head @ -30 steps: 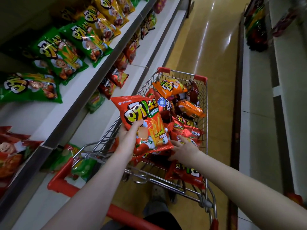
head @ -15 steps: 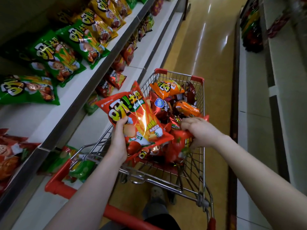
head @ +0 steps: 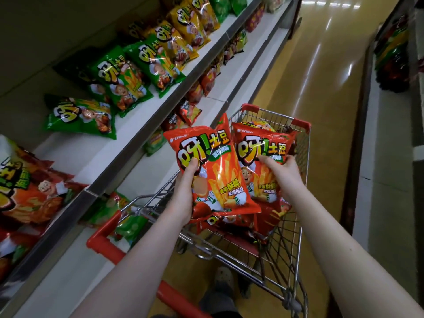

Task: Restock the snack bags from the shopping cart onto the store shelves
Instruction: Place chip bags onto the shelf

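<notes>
Two grips: left hand (head: 184,195) fingers clamp left bag (head: 218,177); right hand (head: 285,173), right bag (head: 261,143).

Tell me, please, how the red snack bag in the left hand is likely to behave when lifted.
The red glossy foil snack bag looks puffed and is held up by the left hand alone, so it is probably light for its size. Its shiny film shows glare, so it may be slippery. Creases suggest it flexes rather than stays stiff.

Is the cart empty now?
Not empty. Red bags lie inside the cart, low down behind its wires.
</notes>
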